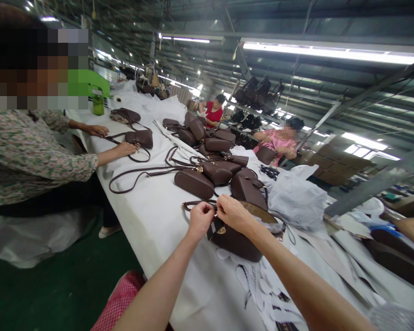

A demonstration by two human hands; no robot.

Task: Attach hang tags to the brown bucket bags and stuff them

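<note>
Both hands meet above a brown handbag that lies flat on the white table, directly in front of the person. The left hand is clenched, pinching the bag's thin strap near its upper edge. The right hand closes its fingertips on the same spot, so the strap end appears braced between two grips for fine work. More brown bags lie grouped just beyond, straps trailing across the cloth within reach. A white dust cover sits crumpled to the right. To the left, a co-worker's hand rests on another small bag.
</note>
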